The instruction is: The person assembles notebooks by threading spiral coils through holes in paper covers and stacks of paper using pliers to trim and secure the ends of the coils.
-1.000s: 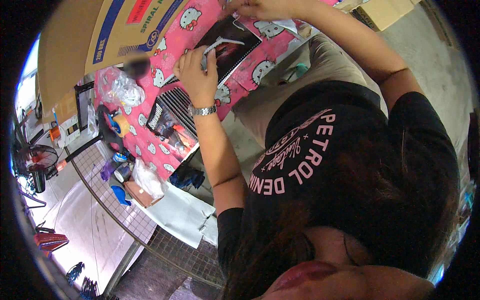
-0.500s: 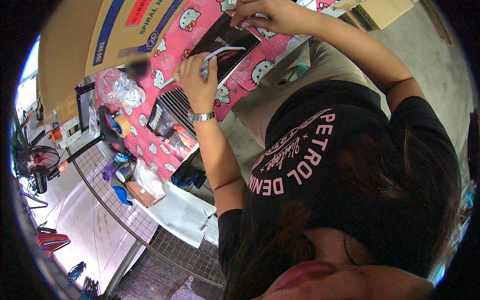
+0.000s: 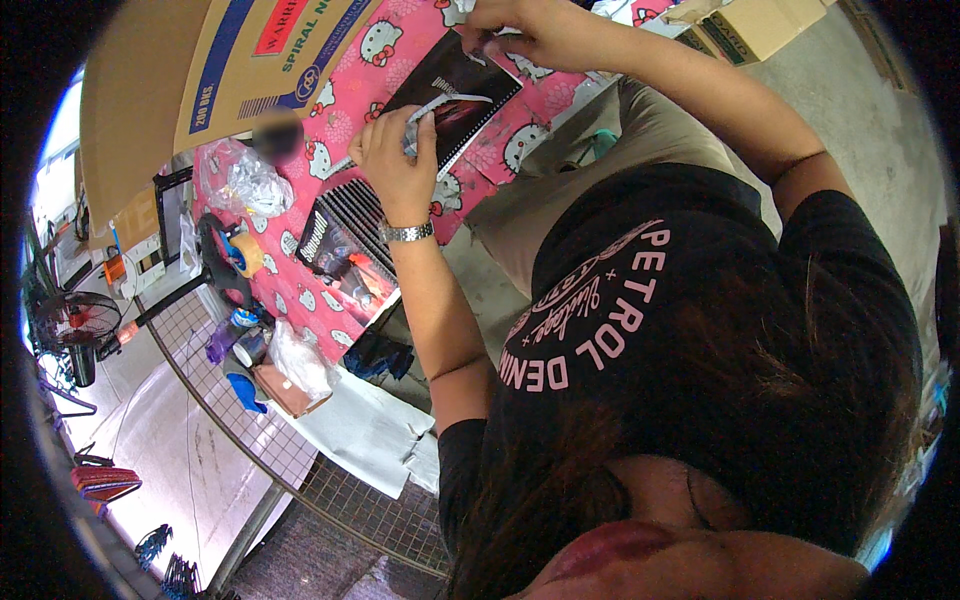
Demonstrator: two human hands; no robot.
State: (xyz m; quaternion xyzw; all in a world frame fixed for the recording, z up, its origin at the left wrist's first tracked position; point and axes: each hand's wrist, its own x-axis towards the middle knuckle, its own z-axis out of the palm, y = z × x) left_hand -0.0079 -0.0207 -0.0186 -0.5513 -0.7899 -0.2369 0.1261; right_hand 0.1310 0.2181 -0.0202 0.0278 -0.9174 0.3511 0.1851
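Observation:
A black spiral notebook with a dark reddish cover picture lies on the pink patterned table cover. My left hand, with a metal watch at the wrist, is over its near-left part, its fingers closed on a curled whitish strip. One end of that strip reaches out across the cover. At the notebook's far edge my right hand bends down with its fingertips close together on the cover; what they hold, if anything, is too small to make out. Beside my left wrist is a stack of similar spiral notebooks.
A large cardboard box stands at the upper left. Crumpled clear plastic, a tape roll and a brown pouch lie along the table's left side. Another carton is at the upper right.
My right hand has shifted very slightly at the notebook's far edge. My left hand keeps its hold on the strip, almost unmoved.

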